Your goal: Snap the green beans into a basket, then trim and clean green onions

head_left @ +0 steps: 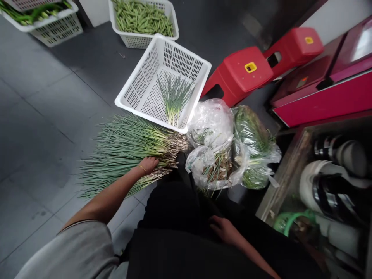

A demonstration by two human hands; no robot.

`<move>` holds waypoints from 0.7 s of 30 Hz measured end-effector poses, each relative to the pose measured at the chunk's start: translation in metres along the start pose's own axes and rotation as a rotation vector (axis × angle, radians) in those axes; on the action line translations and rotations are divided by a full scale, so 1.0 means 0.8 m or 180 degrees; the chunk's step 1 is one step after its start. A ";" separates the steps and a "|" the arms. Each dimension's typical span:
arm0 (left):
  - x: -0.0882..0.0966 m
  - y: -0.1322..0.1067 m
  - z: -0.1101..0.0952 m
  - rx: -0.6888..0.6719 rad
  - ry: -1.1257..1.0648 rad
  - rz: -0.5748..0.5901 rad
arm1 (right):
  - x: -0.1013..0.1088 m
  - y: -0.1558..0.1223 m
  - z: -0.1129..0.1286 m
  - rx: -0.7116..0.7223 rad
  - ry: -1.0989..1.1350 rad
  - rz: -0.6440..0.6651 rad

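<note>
A large heap of green onions (128, 135) lies on the floor, with leaves to the left and brown, rooty ends to the right. My left hand (149, 164) is down on the near side of this heap, fingers curled into the stalks by the root ends. Over my dark clothing, my right hand (223, 228) rests with loosely bent fingers and nothing visible in it. Just beyond the heap stands a white plastic basket (136, 87) holding a small bunch of cleaner green onions (174, 99). Beside my knees, an opened plastic bag (199, 176) contains brown trimmings and loose stalks.
Another clear bag (213, 116) and a bag of greens (252, 135) sit to the right. Red stools (247, 71) stand behind them. Farther back are a basket of green beans (142, 19) and another vegetable basket (58, 29). A shelf edge (286, 170) borders the right side.
</note>
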State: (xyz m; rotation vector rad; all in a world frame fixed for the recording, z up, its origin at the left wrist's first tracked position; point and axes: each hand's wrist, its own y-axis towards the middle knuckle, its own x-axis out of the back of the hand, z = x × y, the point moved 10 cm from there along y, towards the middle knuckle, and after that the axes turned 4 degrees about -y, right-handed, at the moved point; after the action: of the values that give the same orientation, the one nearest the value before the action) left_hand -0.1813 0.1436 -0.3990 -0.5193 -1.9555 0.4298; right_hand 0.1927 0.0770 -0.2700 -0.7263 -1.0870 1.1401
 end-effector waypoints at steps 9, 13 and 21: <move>0.043 -0.021 0.037 0.0273 -0.0044 -0.0324 | -0.004 0.002 -0.006 0.0029 0.0056 -0.0076; 0.003 -0.037 0.012 -0.0086 0.0091 -0.0361 | -0.001 0.002 -0.002 0.0001 0.0025 -0.0032; 0.056 -0.020 0.021 -0.0140 -0.0008 -0.0802 | -0.001 0.002 0.003 -0.0109 -0.0009 0.0116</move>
State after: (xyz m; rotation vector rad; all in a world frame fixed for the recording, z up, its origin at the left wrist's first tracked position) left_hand -0.2167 0.1531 -0.3640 -0.2943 -2.0049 0.2284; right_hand 0.1900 0.0765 -0.2706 -0.7743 -1.1018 1.1560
